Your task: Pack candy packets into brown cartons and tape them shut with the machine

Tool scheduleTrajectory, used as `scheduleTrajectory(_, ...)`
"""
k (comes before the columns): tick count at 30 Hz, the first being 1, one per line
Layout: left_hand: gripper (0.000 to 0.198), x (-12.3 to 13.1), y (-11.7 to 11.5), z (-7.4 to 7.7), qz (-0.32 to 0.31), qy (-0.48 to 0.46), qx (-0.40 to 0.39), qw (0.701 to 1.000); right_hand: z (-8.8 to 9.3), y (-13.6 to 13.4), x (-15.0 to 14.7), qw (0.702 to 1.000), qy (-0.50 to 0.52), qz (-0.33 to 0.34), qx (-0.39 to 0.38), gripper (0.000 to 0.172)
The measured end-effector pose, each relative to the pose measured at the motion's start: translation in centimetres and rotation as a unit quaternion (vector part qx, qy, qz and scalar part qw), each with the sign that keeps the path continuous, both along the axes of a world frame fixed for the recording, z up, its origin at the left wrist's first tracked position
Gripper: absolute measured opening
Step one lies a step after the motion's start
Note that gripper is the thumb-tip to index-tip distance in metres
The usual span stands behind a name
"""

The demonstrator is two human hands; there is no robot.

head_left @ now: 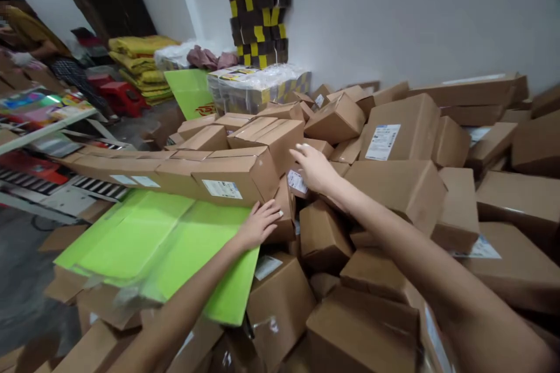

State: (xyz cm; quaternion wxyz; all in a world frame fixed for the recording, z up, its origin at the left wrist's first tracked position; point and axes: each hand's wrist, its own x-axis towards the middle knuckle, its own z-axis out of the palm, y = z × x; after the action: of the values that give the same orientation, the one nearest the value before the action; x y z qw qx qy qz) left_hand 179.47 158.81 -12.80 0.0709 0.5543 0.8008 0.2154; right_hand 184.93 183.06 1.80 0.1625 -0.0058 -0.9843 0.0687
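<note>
The bright green flat board [210, 250] lies before me; along its far edge stands a long brown cardboard box [234, 178] with a white printed label [222, 189], the nearest one in a row of similar brown cardboard boxes [140, 170]; its long axis runs sideways with the row, its labelled side faces me over the board, and its narrow end points to the right, toward the pile.

My left hand [259, 224] is at the far right corner of the board, at the lower corner of this long box; its fingers are extended and a little spread, but I cannot tell if they press on the box; my right hand [311, 168] is beyond the board and to its right, above the heap of brown cardboard boxes [394, 186]; its fingers are loosely bent and apart, and I cannot tell whether they touch any box.

Far beyond the board, against the wall, rises a tall stack of black and yellow blocks [260, 17]; to the far left of the board, a person [41, 41] in a mustard top stands behind a white-edged table [65, 120] with colourful packets [48, 106].
</note>
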Motion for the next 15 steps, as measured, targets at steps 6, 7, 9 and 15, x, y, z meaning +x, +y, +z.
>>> scheduleTrajectory(6, 0.04, 0.1, 0.2, 0.1, -0.019, -0.045, 0.007, 0.999, -1.8, -1.9, -10.1, 0.981, -0.009, 0.166, 0.098, 0.077)
scheduleTrajectory(7, 0.04, 0.2, 0.2, 0.0, -0.023, -0.05, 0.01, 0.998, -2.1, -1.8, -11.1, 0.98, -0.021, 0.174, 0.098, 0.082)
scheduleTrajectory(9, 0.041, 0.2, 0.1, 0.0, -0.03, -0.061, 0.018, 0.998, -2.5, -1.1, -12.4, 0.978, -0.03, 0.175, 0.107, 0.087)
scheduleTrajectory(15, 0.056, 0.1, 0.0, 0.0, -0.05, -0.108, 0.038, 0.992, 1.9, 7.1, -11.5, 0.979, 0.022, 0.042, 0.201, 0.049)
